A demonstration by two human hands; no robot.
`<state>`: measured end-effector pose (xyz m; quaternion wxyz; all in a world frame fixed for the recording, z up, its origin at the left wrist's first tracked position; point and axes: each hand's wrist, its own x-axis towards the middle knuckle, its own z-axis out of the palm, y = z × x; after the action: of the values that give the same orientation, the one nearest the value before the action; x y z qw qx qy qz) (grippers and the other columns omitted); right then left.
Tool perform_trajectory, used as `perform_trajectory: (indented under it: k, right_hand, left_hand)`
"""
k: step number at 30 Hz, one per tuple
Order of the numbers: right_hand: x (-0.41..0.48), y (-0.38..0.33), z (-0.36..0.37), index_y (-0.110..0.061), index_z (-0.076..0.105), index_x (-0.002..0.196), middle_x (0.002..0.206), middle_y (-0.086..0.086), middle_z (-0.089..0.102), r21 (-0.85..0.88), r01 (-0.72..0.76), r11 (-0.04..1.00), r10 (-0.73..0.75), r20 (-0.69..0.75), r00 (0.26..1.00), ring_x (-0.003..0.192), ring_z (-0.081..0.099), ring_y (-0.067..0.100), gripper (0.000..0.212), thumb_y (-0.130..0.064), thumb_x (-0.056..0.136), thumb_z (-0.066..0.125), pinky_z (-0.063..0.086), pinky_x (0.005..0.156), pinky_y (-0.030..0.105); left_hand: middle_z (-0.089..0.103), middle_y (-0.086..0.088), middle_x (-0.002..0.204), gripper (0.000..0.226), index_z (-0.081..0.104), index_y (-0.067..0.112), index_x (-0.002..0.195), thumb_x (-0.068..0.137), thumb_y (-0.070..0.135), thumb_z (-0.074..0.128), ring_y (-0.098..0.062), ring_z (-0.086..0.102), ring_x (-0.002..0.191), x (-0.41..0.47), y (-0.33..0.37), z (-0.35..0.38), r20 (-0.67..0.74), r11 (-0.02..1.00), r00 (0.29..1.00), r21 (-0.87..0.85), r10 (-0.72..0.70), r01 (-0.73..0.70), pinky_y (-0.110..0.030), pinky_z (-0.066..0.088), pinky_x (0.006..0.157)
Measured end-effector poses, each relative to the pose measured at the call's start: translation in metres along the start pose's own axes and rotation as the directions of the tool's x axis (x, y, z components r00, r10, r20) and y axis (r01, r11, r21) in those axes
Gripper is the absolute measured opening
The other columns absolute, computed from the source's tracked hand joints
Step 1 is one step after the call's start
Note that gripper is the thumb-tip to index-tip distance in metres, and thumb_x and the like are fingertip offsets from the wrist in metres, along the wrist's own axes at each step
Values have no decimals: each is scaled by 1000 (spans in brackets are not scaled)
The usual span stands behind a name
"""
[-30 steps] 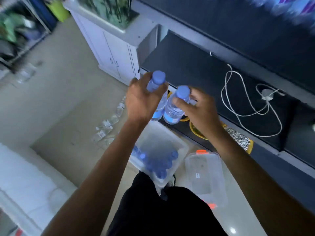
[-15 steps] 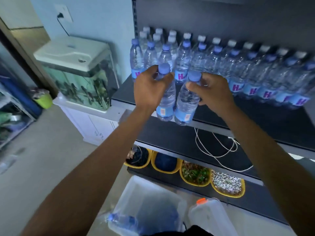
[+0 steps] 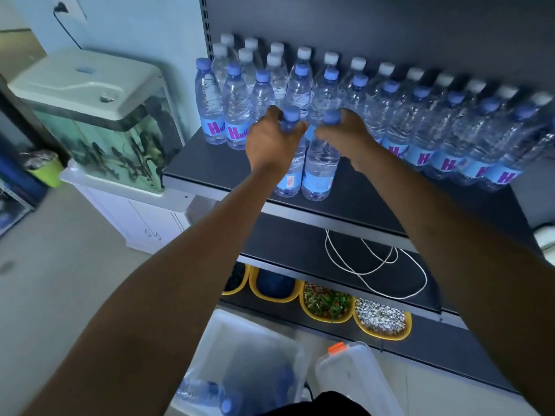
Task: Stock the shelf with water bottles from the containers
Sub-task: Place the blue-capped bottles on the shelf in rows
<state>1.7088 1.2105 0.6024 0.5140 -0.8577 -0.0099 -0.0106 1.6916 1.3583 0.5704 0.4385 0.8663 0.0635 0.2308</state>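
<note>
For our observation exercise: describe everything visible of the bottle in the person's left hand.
The bottle is clear ribbed plastic, blue cap, pale blue label with small print. It stands upright near the top shelf's front edge, touching or nearly touching the right hand's bottle. The left hand grips its neck just under the cap.

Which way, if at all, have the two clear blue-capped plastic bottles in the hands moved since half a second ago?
Yes: forward. The clear blue-capped bottles overhung the grey front edge of the dark top shelf earlier; now their bases sit behind it.

Bottles on shelf (containers below)
</note>
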Motion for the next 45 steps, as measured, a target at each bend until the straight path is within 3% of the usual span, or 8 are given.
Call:
perform_trajectory:
  k: [3, 7, 11, 14, 20, 24, 30, 45]
  right_hand:
    - [5, 3, 10, -19, 61, 82, 75, -4, 62, 64, 42, 997, -43, 5, 999, 68, 57, 8, 13, -15, 81, 74, 47, 70, 28]
    - [10, 22, 9, -13, 58, 131, 133, 12, 55, -111, -37, 993, 27, -89, 996, 125, 54, 27, 65, -44, 81, 83, 49, 105, 43]
    - [16, 22, -14, -17, 65, 122, 108, 1, 68, -140, -44, 989, 57, 90, 994, 90, 65, 14, 41, -33, 87, 79, 53, 65, 29]
    - [15, 17, -22, -22, 61, 130, 118, -1, 69, -183, -62, 981, 106, 246, 963, 98, 66, 13, 41, -24, 91, 75, 60, 72, 39]
    - [13, 25, -30, -33, 53, 125, 109, -16, 65, -107, -115, 988, 137, 224, 965, 108, 64, 18, 44, -11, 93, 72, 56, 88, 45]
    - [6, 36, -27, -30, 50, 119, 94, -19, 65, -21, -73, 997, 75, 168, 983, 81, 67, -4, 44, 0, 92, 67, 57, 70, 26]
    - [0, 35, -25, -30, 56, 123, 122, -1, 66, 81, -139, 987, 123, 174, 977, 112, 63, 20, 43, 0, 93, 62, 51, 98, 45]
    - [13, 29, -31, -40, 62, 105, 111, -12, 69, -167, -142, 976, 161, 105, 981, 95, 67, 8, 29, -35, 85, 83, 61, 77, 42]
  left_hand:
    - [58, -5, 99, 57, 41, 16, 96, 80, 60, 73, -32, 59, 94, 3, -2, 8, 14, 999, 999, -6, -50, 50, -39, 43, 71]
    - [63, 0, 109, 63, 50, 19, 117, 78, 64, 70, -28, 63, 103, 5, -30, 7, 196, 985, 979, -145, -61, 90, -47, 55, 85]
    - [63, 1, 132, 92, 35, 20, 151, 73, 33, 81, -22, 49, 133, -7, -78, 7, 463, 989, 886, -143, 30, 41, -36, 30, 114]
    - [62, 5, 131, 102, 27, 21, 154, 67, 26, 79, -17, 59, 120, -25, -104, 12, 529, 995, 846, -98, 70, -21, -45, 35, 113]
    - [61, -12, 121, 62, 59, 8, 129, 77, 30, 83, -33, 57, 113, -36, -113, 28, 408, 997, 913, 62, 11, -40, -40, 46, 99]
    - [63, -8, 119, 72, 55, 11, 122, 70, 51, 84, -31, 57, 113, -36, -103, 41, 337, 980, 937, 196, -93, 27, -44, 47, 97]
    - [61, -5, 128, 79, 51, 17, 132, 72, 63, 75, -31, 53, 123, -31, -104, 52, 339, 956, 935, 295, -106, 2, -42, 43, 100]
    - [63, -2, 114, 74, 55, 25, 127, 70, 71, 68, -27, 56, 112, -30, -116, 59, 325, 938, 945, 336, -34, -82, -37, 46, 85]
